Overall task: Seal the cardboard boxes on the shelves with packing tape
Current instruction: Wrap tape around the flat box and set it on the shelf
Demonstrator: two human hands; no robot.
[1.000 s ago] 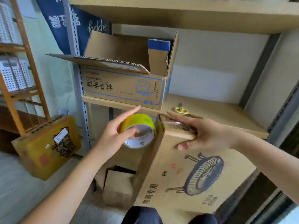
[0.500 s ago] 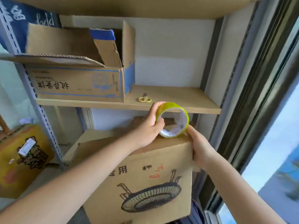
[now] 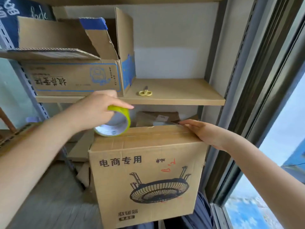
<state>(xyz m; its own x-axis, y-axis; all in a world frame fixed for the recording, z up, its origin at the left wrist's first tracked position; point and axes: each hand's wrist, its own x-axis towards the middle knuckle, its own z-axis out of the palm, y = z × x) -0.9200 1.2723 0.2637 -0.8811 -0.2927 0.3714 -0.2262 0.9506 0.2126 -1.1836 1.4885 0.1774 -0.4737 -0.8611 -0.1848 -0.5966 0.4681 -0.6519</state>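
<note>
Taping is the step in hand, judging by how things lie. Nearest the camera sits the fan box (image 3: 145, 179), a carton with a fan printed on its front, top flaps folded shut with clear strips across them. Left hand (image 3: 97, 111) holds the tape roll (image 3: 115, 123) at the top's left end, fingers curled over the yellow rim, forefinger stretched out straight along it. Right hand (image 3: 206, 133) lies flat at the top's right end, fingers straight and pressed together, tips at the far right corner, pinning the flap or the tape end; which, I cannot tell. A strip seems to run across the top between the two hands, though the film is too clear to be sure.

Next move, I'd say: press that strip flat along the seam, then cut it free from the roll. That calls for a blade, and the scissors (image 3: 145, 92) lie well apart, up on the shelf (image 3: 181, 96) above.

Contents of the fan box: hidden, flaps closed. Behind it, under the shelf, another brown box (image 3: 156, 117) shows only its top, with a white label. Farther up, on the shelf beside the scissors, stands an open box (image 3: 74, 76) with blue print, flaps up and one torn; its inside isn't visible from here. That one is not yet sealed.
</note>
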